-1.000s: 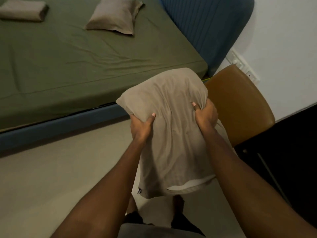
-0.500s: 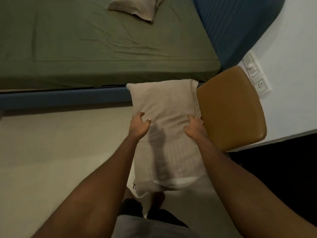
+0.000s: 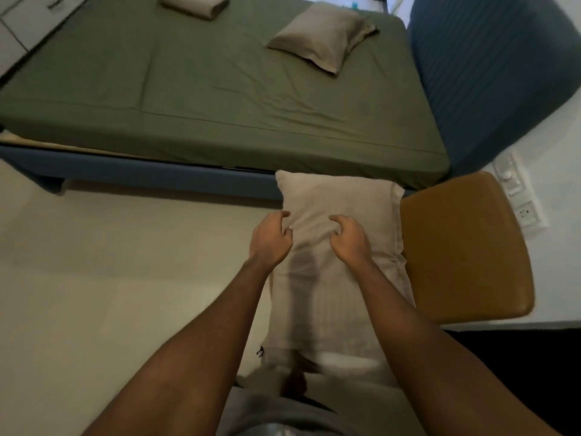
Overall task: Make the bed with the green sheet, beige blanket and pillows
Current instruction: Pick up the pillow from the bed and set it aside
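Observation:
I hold a beige pillow (image 3: 342, 196) upright in front of me, over the floor beside the bed. My left hand (image 3: 270, 239) grips its left edge with curled fingers. My right hand (image 3: 349, 239) digs curled fingers into its front face. The white inner pillow shows at the open bottom end of the case. The green sheet (image 3: 204, 89) lies stretched over the mattress with some creases. A second beige pillow (image 3: 320, 36) rests on the sheet near the headboard. The folded beige blanket (image 3: 195, 4) sits at the far side of the bed.
A tan padded chair (image 3: 465, 247) stands just right of the held pillow, against the white wall with switches and sockets (image 3: 518, 199). The blue headboard (image 3: 490, 73) rises at the right. The blue bed frame (image 3: 141, 174) borders pale floor. A white cabinet (image 3: 28, 20) is far left.
The pillow has straightened from a bunched bulge into a flat upright shape. Both hands have shifted inward on it. My view has risen to take in more of the bed.

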